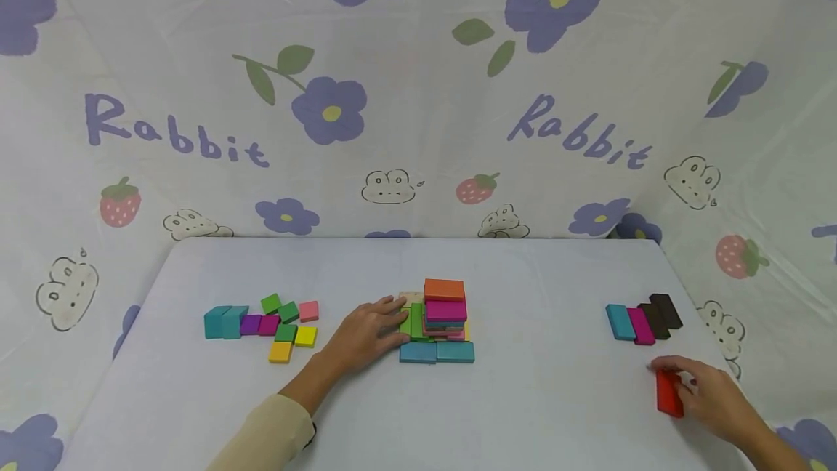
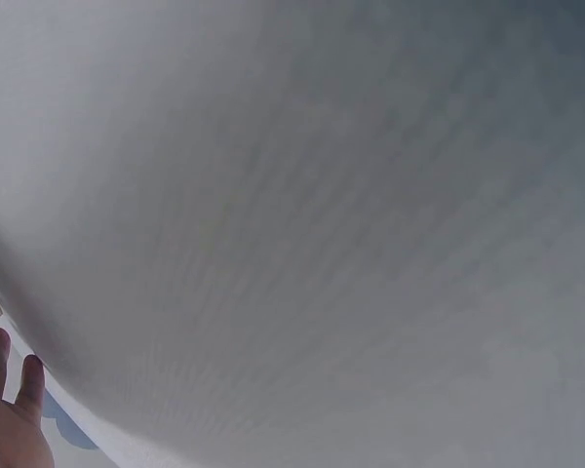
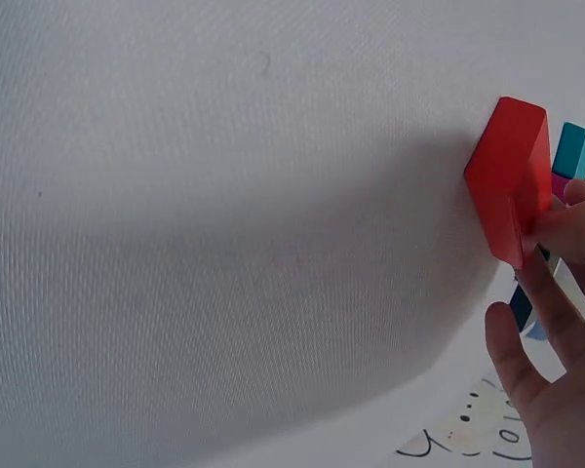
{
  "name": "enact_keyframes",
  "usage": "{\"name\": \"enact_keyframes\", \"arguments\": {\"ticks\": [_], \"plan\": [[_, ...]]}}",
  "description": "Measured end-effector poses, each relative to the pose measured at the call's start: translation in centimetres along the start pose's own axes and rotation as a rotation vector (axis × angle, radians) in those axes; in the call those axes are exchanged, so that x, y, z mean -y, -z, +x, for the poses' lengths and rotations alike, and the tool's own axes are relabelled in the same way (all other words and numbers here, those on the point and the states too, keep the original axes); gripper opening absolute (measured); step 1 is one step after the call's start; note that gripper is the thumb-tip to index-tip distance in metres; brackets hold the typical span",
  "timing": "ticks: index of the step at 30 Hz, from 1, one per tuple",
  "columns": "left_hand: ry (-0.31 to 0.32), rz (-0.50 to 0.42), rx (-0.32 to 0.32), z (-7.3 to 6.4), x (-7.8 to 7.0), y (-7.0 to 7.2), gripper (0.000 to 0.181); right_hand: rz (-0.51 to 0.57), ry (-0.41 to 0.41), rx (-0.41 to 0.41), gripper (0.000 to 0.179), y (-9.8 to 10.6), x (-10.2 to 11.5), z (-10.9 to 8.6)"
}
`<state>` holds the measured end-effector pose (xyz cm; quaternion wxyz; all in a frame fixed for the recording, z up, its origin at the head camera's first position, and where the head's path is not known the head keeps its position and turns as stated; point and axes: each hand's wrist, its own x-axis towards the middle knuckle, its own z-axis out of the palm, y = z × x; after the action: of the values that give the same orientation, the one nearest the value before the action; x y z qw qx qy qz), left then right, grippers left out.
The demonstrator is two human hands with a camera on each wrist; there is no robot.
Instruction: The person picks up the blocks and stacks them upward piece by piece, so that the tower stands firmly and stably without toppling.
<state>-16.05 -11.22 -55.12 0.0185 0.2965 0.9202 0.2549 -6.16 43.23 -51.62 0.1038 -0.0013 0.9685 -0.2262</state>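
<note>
My right hand (image 1: 709, 392) pinches a red rectangular block (image 1: 668, 392) between thumb and fingers at the table's right side. In the right wrist view, that red block (image 3: 512, 175) stands out from the fingertips over the white surface. At the middle of the table my left hand (image 1: 366, 334) rests its extended fingers against the left side of a block stack. The stack has an orange block (image 1: 444, 290) on top, a magenta block (image 1: 446, 311) under it, and green blocks (image 1: 416, 322) beside the fingers. Two blue blocks (image 1: 437, 352) lie flat along its front.
Left on the white table (image 1: 536, 398) lies a group of small cubes, including teal cubes (image 1: 226, 322), a yellow cube (image 1: 305, 336) and a pink cube (image 1: 309, 311). Far right, a teal block (image 1: 620, 322), a magenta block (image 1: 641, 326) and dark brown blocks (image 1: 665, 311) lie side by side.
</note>
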Motion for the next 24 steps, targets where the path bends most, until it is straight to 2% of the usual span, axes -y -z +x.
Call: {"name": "enact_keyframes", "arguments": {"ticks": [3, 7, 18, 24], "plan": [[0.001, 0.003, 0.004, -0.01, -0.06, 0.02, 0.053, -0.008, 0.012, -0.008, 0.036, -0.01, -0.28, -0.12], [-0.002, 0.003, 0.002, -0.01, -0.16, 0.1, 0.052, -0.042, 0.039, -0.007, 0.04, -0.03, -0.51, -0.19], [0.001, 0.0, 0.008, 0.01, -0.21, 0.23, 0.052, -0.069, 0.067, -0.042, 0.043, -0.34, -0.38, 0.02], [0.001, -0.015, 0.006, 0.02, -0.23, 0.25, 0.052, -0.078, 0.076, -0.035, 0.044, -0.32, -0.1, 0.43]]}}
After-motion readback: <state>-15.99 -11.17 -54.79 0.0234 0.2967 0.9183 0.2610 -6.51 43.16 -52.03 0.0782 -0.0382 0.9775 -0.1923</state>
